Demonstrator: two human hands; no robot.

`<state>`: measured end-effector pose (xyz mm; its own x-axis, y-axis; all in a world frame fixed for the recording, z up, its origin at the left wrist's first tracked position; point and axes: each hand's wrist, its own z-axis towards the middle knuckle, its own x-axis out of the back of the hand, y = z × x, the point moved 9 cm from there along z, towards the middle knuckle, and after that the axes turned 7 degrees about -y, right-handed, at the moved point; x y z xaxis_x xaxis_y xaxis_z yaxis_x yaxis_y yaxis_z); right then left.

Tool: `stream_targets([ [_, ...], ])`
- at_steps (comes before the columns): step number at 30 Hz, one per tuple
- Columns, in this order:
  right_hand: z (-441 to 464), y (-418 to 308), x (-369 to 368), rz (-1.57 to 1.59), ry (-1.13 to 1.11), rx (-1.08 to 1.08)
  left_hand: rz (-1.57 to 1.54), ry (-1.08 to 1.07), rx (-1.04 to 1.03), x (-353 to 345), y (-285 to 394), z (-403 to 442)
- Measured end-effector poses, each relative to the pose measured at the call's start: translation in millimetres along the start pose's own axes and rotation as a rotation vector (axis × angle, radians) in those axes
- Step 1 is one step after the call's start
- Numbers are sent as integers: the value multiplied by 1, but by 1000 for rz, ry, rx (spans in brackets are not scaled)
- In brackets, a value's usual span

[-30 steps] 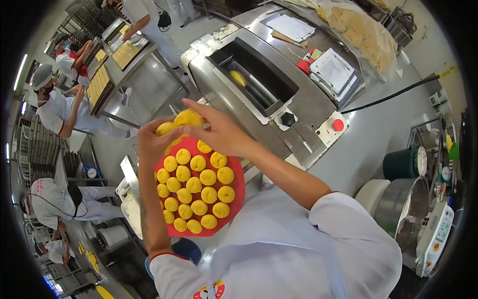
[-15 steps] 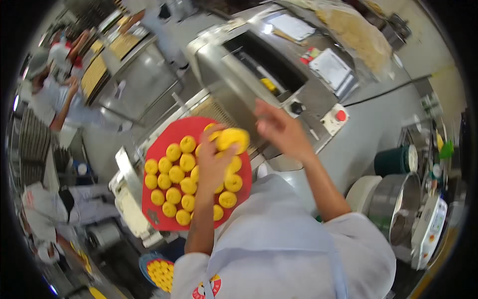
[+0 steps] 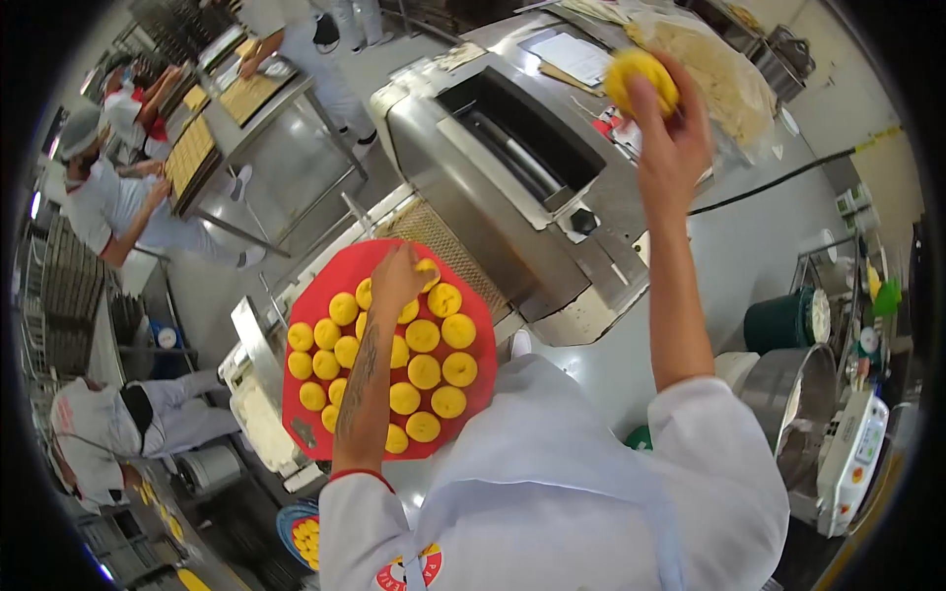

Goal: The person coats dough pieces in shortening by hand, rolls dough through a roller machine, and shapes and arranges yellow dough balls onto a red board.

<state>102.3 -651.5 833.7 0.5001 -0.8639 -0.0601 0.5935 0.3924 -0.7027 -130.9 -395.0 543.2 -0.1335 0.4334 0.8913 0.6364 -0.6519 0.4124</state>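
Head view: the right hand (image 3: pixel 675 138), empty before, now holds yellow dough (image 3: pixel 623 75) aloft.

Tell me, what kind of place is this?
Probably a bakery kitchen: there are yellow dough balls on a red tray, a big metal machine and a large steel bowl.

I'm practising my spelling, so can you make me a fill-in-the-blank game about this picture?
1. The tray is coloured ____.
2. The small dough balls on it are coloured ____.
3. The raised hand holding a lump of dough is the person's ____ hand.

Missing words: red; yellow; right.
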Motion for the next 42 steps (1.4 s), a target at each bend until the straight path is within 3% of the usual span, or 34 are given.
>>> stream_targets([
  [1, 20, 13, -10, -93, 13, 74, 5, -93, 16, -6, 3, -2],
  [2, 34, 29, -22, -184, 19, 146, -72, -35, 25, -2, 3, -4],
  [4, 41, 70, -69, -421, -266, 28, -226, 83, 59, 4, -3, -13],
  [6, 17, 127, -91, -774, -413, 193, -437, 227, 42, 15, -14, -29],
  [9, -25, 103, -77, -575, -509, -110, -958, 438, -69, 39, 1, -55],
  [10, -60, 95, -87, -244, -582, -241, -1046, 425, -61, 49, 28, -66],
  [11, -92, 69, -102, -188, -739, -292, -1131, 406, -54, 57, 55, -77],
  [14, -125, 56, -109, -3, -865, -449, -1336, 379, -107, 69, 110, -88],
  [15, -103, 61, -94, -95, -774, -404, -1361, 401, -116, 73, 116, -91],
  [17, -50, 67, -55, 8, -332, -254, -1531, 401, -49, 66, 102, -95],
  [18, -24, 48, -38, -382, -317, -203, -1731, 357, 0, 49, 79, -92],
  [19, -11, 64, -33, -377, -308, -70, -1932, 308, 53, 25, 53, -87],
  [21, -22, 99, -29, -726, -506, 156, -2292, 138, 74, -8, 38, -92],
  [22, -34, 106, -36, -891, -604, 270, -2185, 121, 82, -13, 35, -96],
  [24, -56, 84, -33, -701, -624, -113, -1984, 142, 114, -32, 34, -112],
  [26, -110, 67, -48, -389, -752, -425, -1544, 82, 43, -29, 69, -118],
  [28, -192, 77, -80, 151, -726, -663, -1248, 136, -133, -1, 117, -121],
  [31, -283, 113, -96, 754, -520, -1324, -1376, 349, -159, 26, 89, -121],
  [33, -292, 114, -82, 580, -538, -1280, -700, 509, 62, 66, 18, -121],
  [35, -292, 107, -65, 484, -564, -1254, 375, 680, 399, 58, -83, -104],
  [38, -256, 83, -49, 316, -575, -929, -6, 177, 285, 23, -153, -81],
  [41, -228, 70, -30, 305, -443, -939, -723, 269, 172, 22, -139, -105],
  [42, -222, 71, -21, 310, -370, -938, -836, 468, 147, 40, -141, -122],
])
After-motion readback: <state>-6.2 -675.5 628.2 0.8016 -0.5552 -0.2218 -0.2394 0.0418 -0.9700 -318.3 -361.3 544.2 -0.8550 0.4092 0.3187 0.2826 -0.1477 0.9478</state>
